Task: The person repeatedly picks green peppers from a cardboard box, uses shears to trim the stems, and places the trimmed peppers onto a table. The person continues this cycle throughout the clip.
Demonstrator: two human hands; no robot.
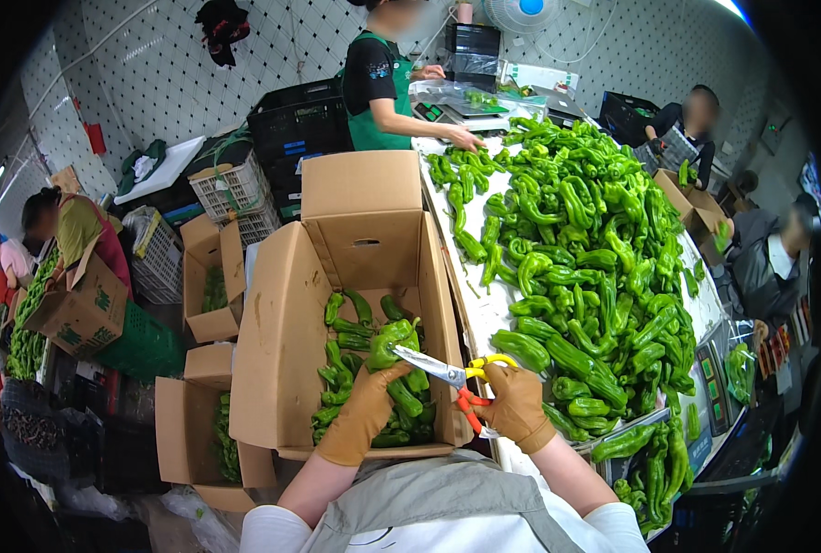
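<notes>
Green peppers (pixel 604 263), glossy, tapered and furrowed, lie in a deep heap from one to four o'clock, as read on a clock face centred on the view with twelve at the top. The heap covers most of a flat white table (pixel 486 309); a bare strip shows along its near-left edge.

Against that edge, from seven to eleven o'clock, stands an open cardboard box (pixel 277 341) of plain brown board. Its flaps are spread, and the far wall has an oval hand slot. Loose green peppers cover part of its floor, mostly toward six o'clock.

Smaller open cartons, also brown board with green contents, stand at nine o'clock (pixel 198 241) and eight o'clock (pixel 182 433). At ten o'clock is a rigid white lattice crate (pixel 230 189). At twelve, a co-worker in a green apron (pixel 401 92) has one bare hand at the heap's far edge.

Both of the wearer's hands are in smooth tan gloves. Left hand (pixel 362 417), seven o'clock: fingers closed around a light-green pepper (pixel 390 339), blocky and ridged, held above the box contents. Right hand (pixel 515 404), five o'clock: closed on the handles of the scissors (pixel 442 369). These have bright metal blades, one yellow loop and one orange-red loop. The blade tips overlap the held pepper; contact cannot be confirmed.
</notes>
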